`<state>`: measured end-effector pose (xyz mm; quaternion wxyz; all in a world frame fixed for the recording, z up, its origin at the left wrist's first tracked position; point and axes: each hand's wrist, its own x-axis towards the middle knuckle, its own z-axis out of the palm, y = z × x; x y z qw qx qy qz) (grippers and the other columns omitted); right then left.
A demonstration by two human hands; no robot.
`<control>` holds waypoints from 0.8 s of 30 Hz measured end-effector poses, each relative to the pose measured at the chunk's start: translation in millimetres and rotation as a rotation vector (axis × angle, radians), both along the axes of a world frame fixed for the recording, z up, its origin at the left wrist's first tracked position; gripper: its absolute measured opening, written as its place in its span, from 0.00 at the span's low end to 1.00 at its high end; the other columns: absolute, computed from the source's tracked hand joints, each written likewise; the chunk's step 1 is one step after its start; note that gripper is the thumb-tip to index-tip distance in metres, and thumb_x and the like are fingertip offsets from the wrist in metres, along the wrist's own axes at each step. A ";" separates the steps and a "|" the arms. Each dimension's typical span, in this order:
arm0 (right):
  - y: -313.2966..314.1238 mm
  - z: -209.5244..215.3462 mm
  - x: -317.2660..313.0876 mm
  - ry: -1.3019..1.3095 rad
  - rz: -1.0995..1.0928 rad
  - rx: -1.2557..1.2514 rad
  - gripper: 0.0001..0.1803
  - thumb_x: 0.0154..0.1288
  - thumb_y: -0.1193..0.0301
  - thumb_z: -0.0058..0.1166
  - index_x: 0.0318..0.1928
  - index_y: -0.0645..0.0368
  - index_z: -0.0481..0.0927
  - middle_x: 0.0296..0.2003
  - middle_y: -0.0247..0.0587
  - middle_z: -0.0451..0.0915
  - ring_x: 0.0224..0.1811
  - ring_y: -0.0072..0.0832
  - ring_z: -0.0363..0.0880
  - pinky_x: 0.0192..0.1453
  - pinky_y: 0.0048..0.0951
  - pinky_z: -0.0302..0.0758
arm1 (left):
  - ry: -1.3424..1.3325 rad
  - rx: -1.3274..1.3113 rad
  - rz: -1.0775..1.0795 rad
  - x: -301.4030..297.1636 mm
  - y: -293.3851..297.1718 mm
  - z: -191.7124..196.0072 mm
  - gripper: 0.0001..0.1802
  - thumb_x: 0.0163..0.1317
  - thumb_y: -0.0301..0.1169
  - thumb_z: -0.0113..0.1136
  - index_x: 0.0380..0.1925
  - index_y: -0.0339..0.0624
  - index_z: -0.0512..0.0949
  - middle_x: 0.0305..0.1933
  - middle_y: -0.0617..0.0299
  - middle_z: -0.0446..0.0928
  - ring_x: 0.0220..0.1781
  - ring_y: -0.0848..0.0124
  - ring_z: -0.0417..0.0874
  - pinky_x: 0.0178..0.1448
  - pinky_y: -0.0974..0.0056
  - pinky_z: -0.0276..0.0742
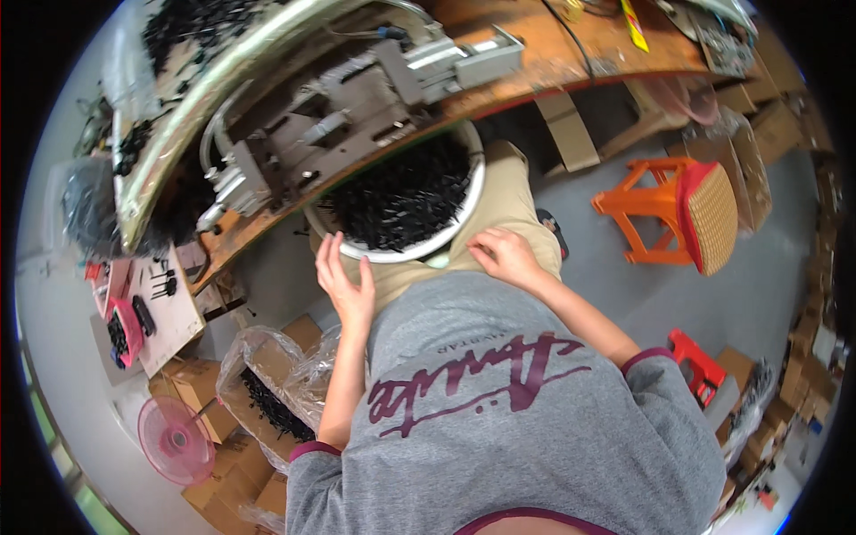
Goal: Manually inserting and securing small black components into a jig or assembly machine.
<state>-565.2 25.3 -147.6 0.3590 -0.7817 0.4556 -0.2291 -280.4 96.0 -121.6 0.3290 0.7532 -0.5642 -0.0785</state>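
Note:
A round white basin [478,192] heaped with small black plastic parts [401,201] rests between my thighs, partly under the bench edge. At its near left rim is my left hand [346,283], open, with fingers stretched and apart and nothing in them. My right hand [508,257] is over my right thigh, just off the basin's near right side. Its fingers are bent and drawn together; whatever they may hold is too small or hidden to make out. Beyond the basin, a metal fixture with cylinders [339,134] is mounted on the wooden bench [535,40].
An orange stool with a woven seat [709,218] stands to the right, a red stool [698,367] nearer me. Left are a pink fan [176,440], a plastic-lined carton [272,357] of black parts, and a side table [169,334]. A curved pale guard [169,152] crosses the bench.

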 end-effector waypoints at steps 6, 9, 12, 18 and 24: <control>-12.6 25.3 19.2 -0.189 0.045 0.062 0.05 0.64 0.74 0.62 0.40 0.58 0.86 0.32 0.42 0.85 0.28 0.34 0.83 0.34 0.33 0.79 | 0.008 -0.043 -0.006 0.8 2.1 12.8 0.29 0.60 0.27 0.64 0.63 0.44 0.73 0.68 0.50 0.69 0.71 0.51 0.67 0.74 0.49 0.60; -30.6 62.3 33.8 -0.300 0.069 -0.117 0.05 0.61 0.78 0.63 0.39 0.62 0.86 0.31 0.41 0.85 0.27 0.30 0.82 0.33 0.29 0.78 | 0.050 -0.023 0.185 13.2 -3.4 -13.2 0.33 0.61 0.29 0.66 0.67 0.43 0.68 0.69 0.49 0.67 0.71 0.50 0.67 0.75 0.48 0.59; -51.2 93.0 46.2 -0.345 0.096 -0.170 0.06 0.61 0.79 0.63 0.39 0.62 0.86 0.30 0.41 0.84 0.27 0.30 0.82 0.32 0.29 0.78 | 0.160 0.070 0.381 42.2 -14.8 -70.3 0.38 0.63 0.32 0.65 0.70 0.36 0.60 0.70 0.42 0.64 0.66 0.45 0.73 0.71 0.49 0.67; -128.5 189.6 87.1 -0.393 0.258 -0.660 0.08 0.58 0.80 0.63 0.39 0.60 0.85 0.32 0.44 0.86 0.33 0.37 0.85 0.38 0.33 0.80 | 0.311 0.475 0.384 61.7 -43.9 -89.8 0.39 0.69 0.31 0.54 0.74 0.27 0.49 0.54 0.30 0.78 0.57 0.40 0.80 0.61 0.49 0.75; -228.3 265.5 149.0 -0.241 0.223 -0.715 0.12 0.59 0.76 0.61 0.45 0.57 0.83 0.41 0.39 0.84 0.43 0.37 0.84 0.50 0.35 0.80 | 0.329 0.502 0.413 38.9 -30.1 -90.5 0.40 0.68 0.29 0.53 0.76 0.31 0.48 0.58 0.32 0.74 0.59 0.40 0.77 0.62 0.46 0.73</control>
